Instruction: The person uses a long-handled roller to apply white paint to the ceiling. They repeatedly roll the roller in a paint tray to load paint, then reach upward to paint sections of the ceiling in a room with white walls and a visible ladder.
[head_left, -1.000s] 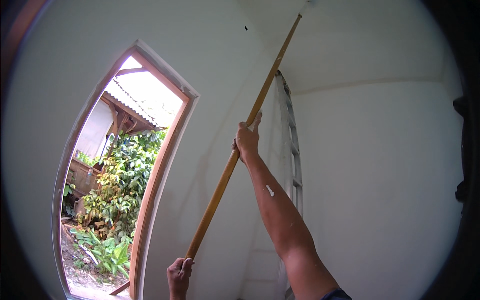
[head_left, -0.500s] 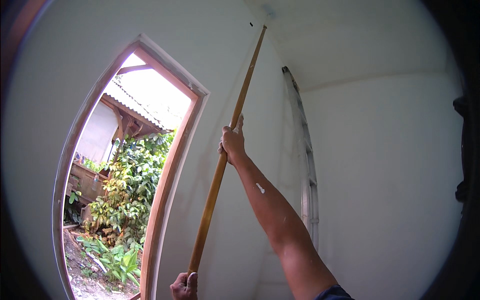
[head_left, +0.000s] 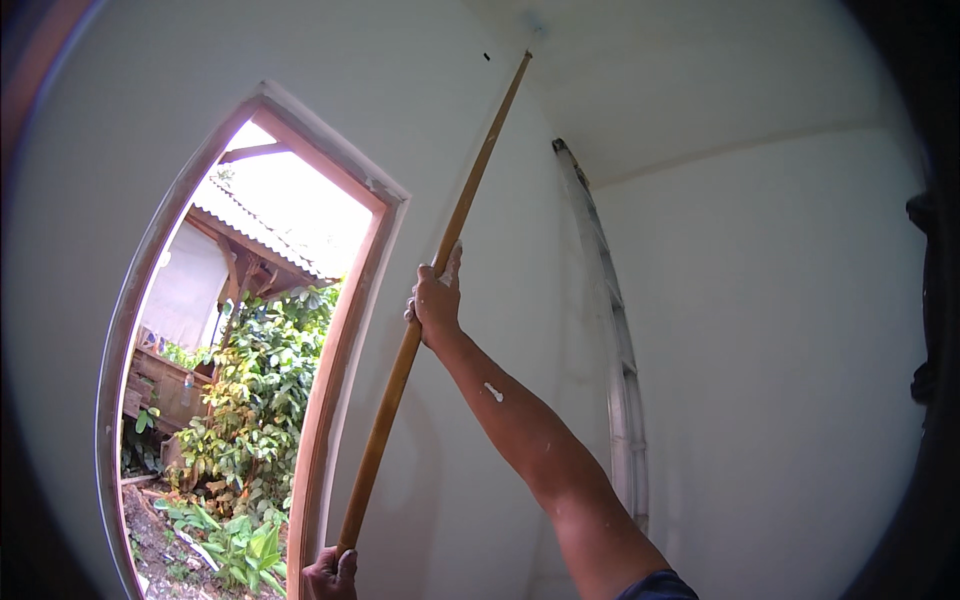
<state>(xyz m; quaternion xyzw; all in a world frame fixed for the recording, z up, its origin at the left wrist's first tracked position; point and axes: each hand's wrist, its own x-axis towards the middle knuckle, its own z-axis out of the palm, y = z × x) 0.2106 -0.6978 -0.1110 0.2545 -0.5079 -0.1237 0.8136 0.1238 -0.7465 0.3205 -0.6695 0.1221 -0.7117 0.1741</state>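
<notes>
A long yellow-brown wooden pole slants up from the lower left toward the ceiling. My right hand grips it around the middle, arm stretched out, with white smears on the fingers and forearm. Down at the picture's lower edge, my left hand is wrapped round the lower part of the pole, its thumb also whitened. The pole's far tip meets a small pale bluish blur near the ceiling; what is fixed there is too indistinct to name.
Left of the pole, a wooden-framed opening gives onto shrubs and a corrugated roof. A metal ladder leans against the white wall on the right. The pale ceiling spans the upper right.
Both my hands and the pole's lower part have shifted left and slightly down in the picture; the tip stays in nearly the same place. The view has tilted slightly.
</notes>
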